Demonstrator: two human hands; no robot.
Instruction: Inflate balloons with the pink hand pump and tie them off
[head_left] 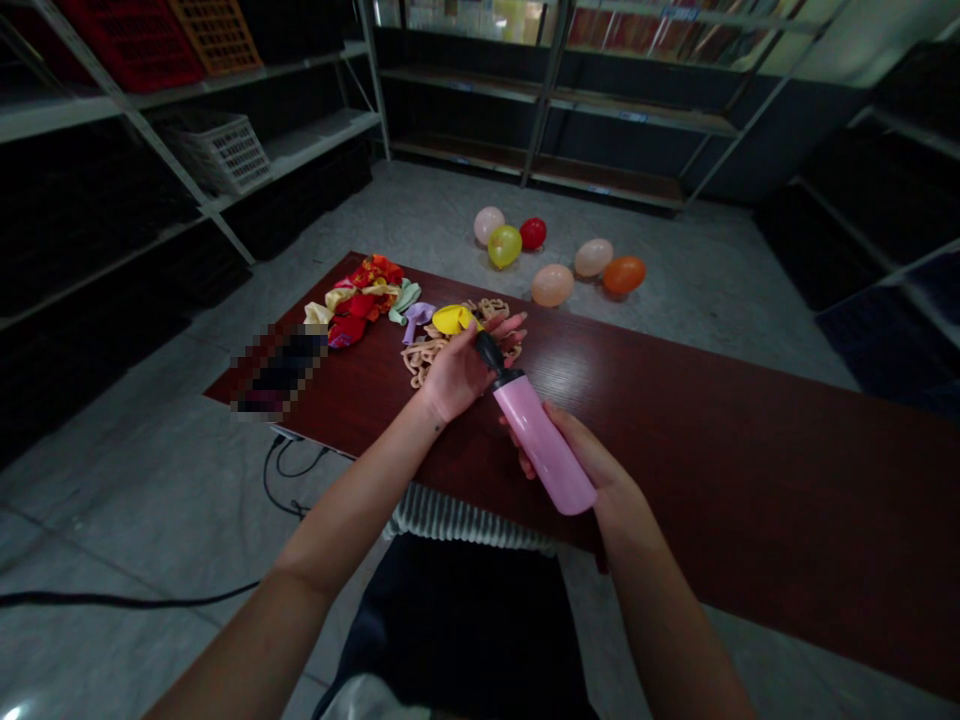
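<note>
My right hand [577, 455] is wrapped round the pink barrel of a balloon pump [541, 440], which tilts up and away to the left. A slack yellow balloon [452, 320] sits at the pump's black nozzle end. My left hand [465, 370] pinches the balloon's neck there with the thumb, its other fingers stretched out beyond. Beneath and around that hand lies a heap of tan, curly bands or uninflated balloons [424, 362]; their kind is unclear. Close by on the left is a flat purple balloon [418, 318].
Several red, cream and green uninflated balloons [364, 300] lie on the dark wooden table [712, 420]. Left of them is a blurred-out dark object [285, 372]. Inflated balloons, among them an orange one [624, 275], rest on the floor beyond. Shelves [630, 110] line the walls.
</note>
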